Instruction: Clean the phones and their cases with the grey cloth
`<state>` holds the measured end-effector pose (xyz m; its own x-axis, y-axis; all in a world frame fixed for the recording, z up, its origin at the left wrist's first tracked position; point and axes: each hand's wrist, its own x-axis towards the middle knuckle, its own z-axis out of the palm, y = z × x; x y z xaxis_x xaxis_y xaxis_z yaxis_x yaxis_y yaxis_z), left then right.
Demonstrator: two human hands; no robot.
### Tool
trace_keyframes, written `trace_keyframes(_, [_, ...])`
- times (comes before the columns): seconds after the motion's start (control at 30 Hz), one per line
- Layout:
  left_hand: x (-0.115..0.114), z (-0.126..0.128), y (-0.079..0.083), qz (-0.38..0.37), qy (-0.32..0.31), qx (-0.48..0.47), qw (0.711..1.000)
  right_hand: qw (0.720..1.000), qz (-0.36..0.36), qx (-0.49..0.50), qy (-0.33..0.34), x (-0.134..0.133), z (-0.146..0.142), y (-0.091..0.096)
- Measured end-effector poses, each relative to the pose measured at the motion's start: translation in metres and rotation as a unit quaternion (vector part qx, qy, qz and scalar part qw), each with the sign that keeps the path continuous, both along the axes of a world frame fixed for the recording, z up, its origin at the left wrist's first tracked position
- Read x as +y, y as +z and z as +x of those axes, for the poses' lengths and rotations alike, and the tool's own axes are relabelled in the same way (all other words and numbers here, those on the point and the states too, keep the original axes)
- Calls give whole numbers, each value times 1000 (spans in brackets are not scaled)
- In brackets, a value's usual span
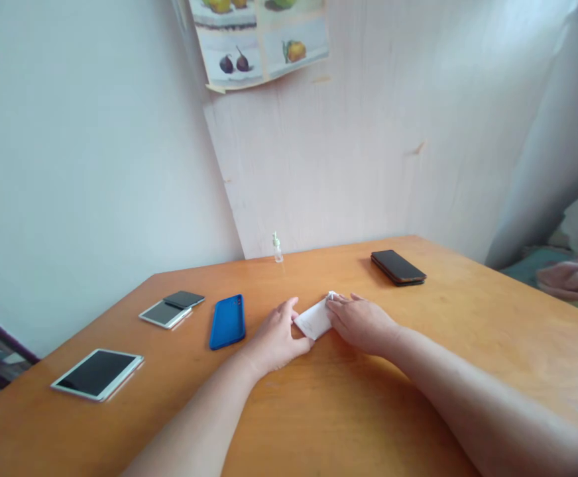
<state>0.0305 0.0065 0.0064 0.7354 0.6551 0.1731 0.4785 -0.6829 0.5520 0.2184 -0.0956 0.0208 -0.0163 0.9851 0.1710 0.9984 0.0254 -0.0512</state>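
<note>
In the middle of the table a flat white phone (313,322) lies at a slant between my hands. My left hand (278,334) holds its near left end, thumb on the near edge and fingers at the far edge. Over the right end lies my right hand (363,323), its fingers together and pressed down. A crumpled bit of white tissue (331,295) pokes out past those fingertips; the rest is hidden beneath them. To the left of my left hand is a blue phone case (228,322), its open side up.
A white tablet (97,374) lies at the front left. Behind it, a dark phone (184,299) overlaps a smaller white tablet (164,314). A small pump bottle (277,248) stands by the wall. Black phones or cases (398,266) are stacked at the back right.
</note>
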Motion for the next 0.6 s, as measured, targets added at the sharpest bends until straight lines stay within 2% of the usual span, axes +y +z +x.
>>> trace_keyframes(0.17, [1, 1, -3, 1, -19, -21, 1000, 985, 17, 53, 164, -2, -26, 0])
trace_keyframes(0.23, [2, 2, -5, 9, -15, -20, 1000, 988, 11, 55, 147, 5, -21, -3])
trace_keyframes(0.37, [0, 3, -5, 23, 0, -18, 1000, 999, -15, 32, -9, 19, 10, -10])
trace_keyframes(0.43, [-2, 3, -4, 24, 2, -16, 1000, 999, -13, 17, -50, 18, 14, -12])
trace_keyframes(0.5, [-3, 3, -3, 22, 2, -14, 1000, 1000, -2, 5, -18, 12, 5, -11])
trace_keyframes(0.6, [-3, 3, -1, 21, -6, -14, 1000, 993, 12, -3, 114, 1, -18, -8])
